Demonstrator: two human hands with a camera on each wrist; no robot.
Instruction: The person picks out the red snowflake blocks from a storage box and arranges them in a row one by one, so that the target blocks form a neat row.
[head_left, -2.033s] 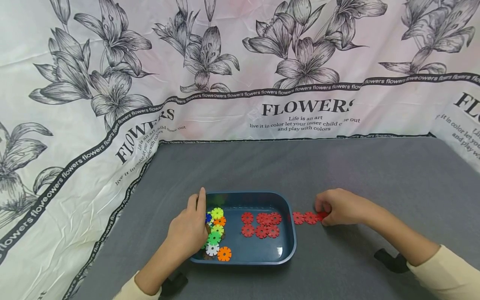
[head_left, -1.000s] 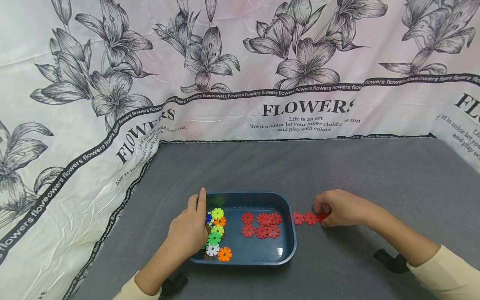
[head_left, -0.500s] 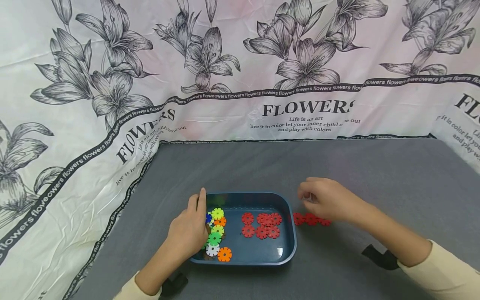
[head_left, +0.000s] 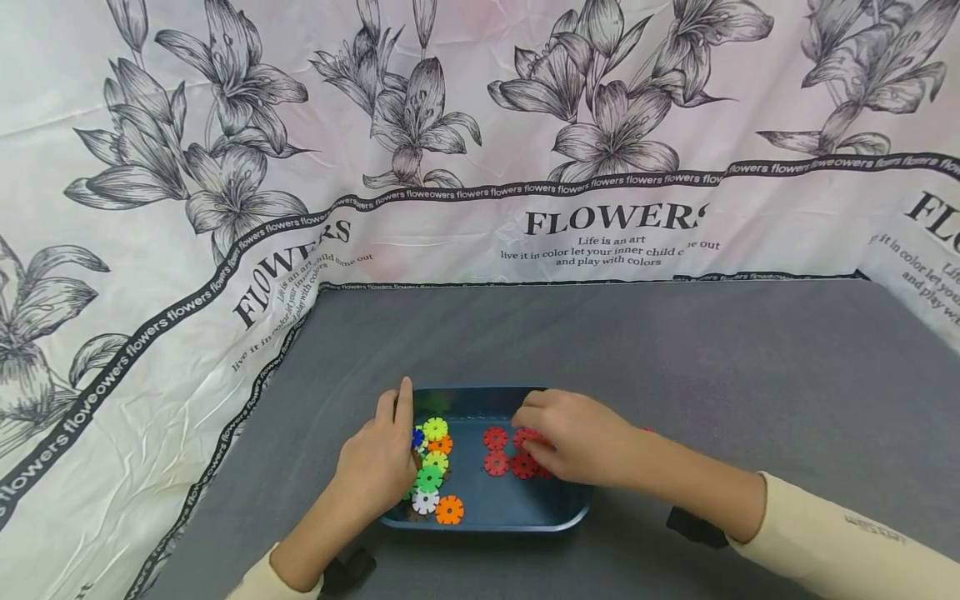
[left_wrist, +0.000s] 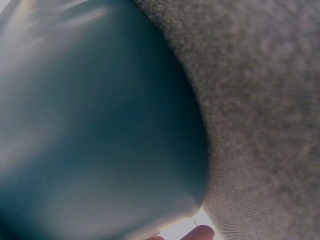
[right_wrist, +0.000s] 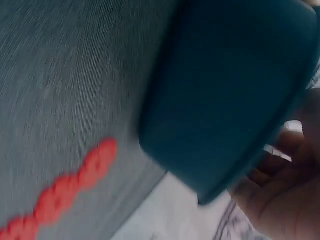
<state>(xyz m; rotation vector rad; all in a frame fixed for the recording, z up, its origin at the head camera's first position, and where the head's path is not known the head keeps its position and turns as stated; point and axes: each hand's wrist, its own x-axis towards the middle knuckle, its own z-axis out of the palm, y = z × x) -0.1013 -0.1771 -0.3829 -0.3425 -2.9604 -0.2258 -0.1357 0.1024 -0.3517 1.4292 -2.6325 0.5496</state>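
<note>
My left hand [head_left: 375,458] holds the left side of a dark blue tray [head_left: 487,528], its index finger lying toward the back corner. In the left wrist view the tray's outer wall fills much of the picture, with fingertips low down. Over the tray's right part is my right hand [head_left: 573,437], thumb and fingers spread apart at the red notched plastic discs [head_left: 496,463] and covering some of them. Beside the tray's right end, a linked row of red discs [right_wrist: 57,200] lies on the table, mostly hidden by my right forearm in the head view.
At the tray's left end lie several notched discs [head_left: 430,478] in green, yellow, orange, white and blue. A grey cloth [head_left: 750,358] covers the table. A white curtain printed with flowers [head_left: 607,142] stands behind and at the left.
My right hand has left the red row on the table, lifted, and moved left over the discs in the tray. The left hand and the tray have stayed in place.
</note>
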